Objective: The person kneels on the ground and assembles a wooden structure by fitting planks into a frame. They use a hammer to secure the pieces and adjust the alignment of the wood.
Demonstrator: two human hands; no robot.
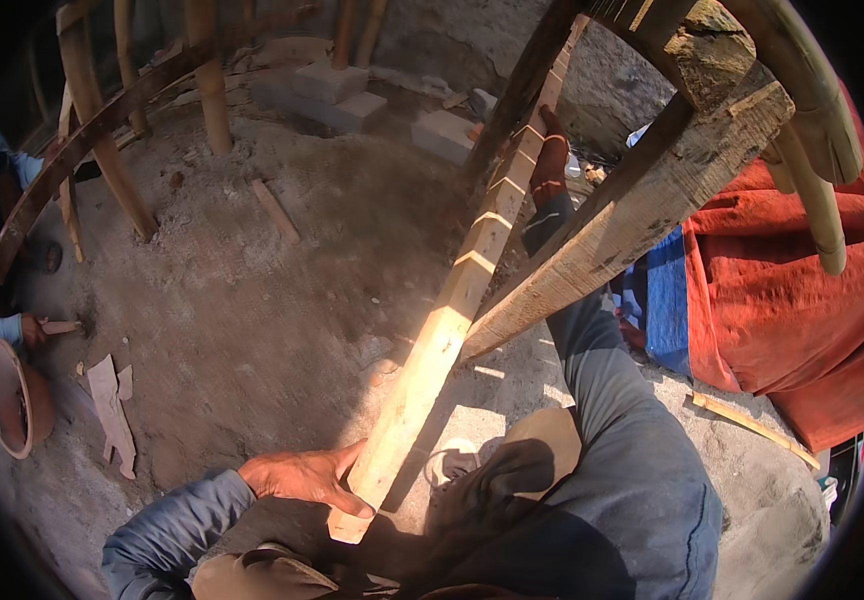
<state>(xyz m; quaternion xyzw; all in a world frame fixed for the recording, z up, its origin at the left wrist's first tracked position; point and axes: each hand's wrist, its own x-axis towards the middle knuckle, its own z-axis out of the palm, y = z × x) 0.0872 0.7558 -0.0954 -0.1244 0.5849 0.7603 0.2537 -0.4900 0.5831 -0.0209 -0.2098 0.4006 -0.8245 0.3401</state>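
I hold a long pale wooden batten (442,330) with saw-cut notches along its upper part; it slants from lower centre up to the top right. My left hand (307,477) grips its lower end just above the ground. My right hand (550,160) grips it high up near the notches, arm stretched out, partly behind a rough grey plank (632,220) that crosses in front. Dark bamboo poles (522,90) lean beside the batten's top.
Dusty earth floor with wood offcuts (277,212). Stone blocks (327,95) at the back. Bamboo posts (102,130) at left. Another person's hand (32,328) and a clay pot (14,398) at far left. Red cloth (782,290) and blue cloth (664,300) at right.
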